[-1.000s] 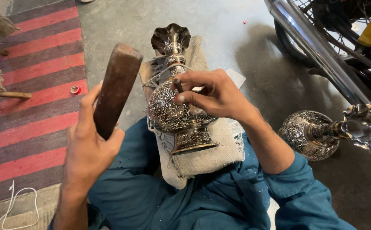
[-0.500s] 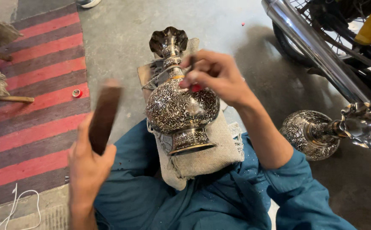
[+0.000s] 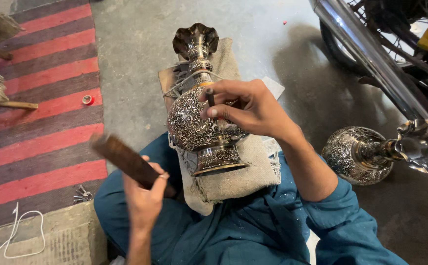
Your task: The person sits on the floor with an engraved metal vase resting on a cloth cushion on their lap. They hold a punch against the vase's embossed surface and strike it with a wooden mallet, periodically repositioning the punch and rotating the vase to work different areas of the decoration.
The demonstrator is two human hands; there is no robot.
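Observation:
An engraved silver-coloured metal vase point(image 3: 197, 118) lies on a burlap cushion point(image 3: 243, 172) across my lap, its fluted mouth pointing away from me. My right hand point(image 3: 246, 108) rests on the vase's round belly and pinches a thin dark metal punch point(image 3: 210, 97) upright against the surface. My left hand point(image 3: 145, 198) grips a brown wooden mallet block point(image 3: 123, 157) below and left of the vase, tilted and blurred with motion. My teal sleeves and trousers fill the bottom of the view.
A second engraved vase point(image 3: 371, 152) lies on the concrete floor at right, under a motorcycle's chrome exhaust pipe point(image 3: 371, 54) and wheel. A red-and-grey striped rug point(image 3: 37, 108) covers the left, with a small ring point(image 3: 87, 99), several small metal bits point(image 3: 80, 194) and a white cord point(image 3: 22, 235).
The mallet has swung down and to the left, from raised beside the vase to low near my knee. My right hand has shifted on the vase's belly, with the punch now standing up.

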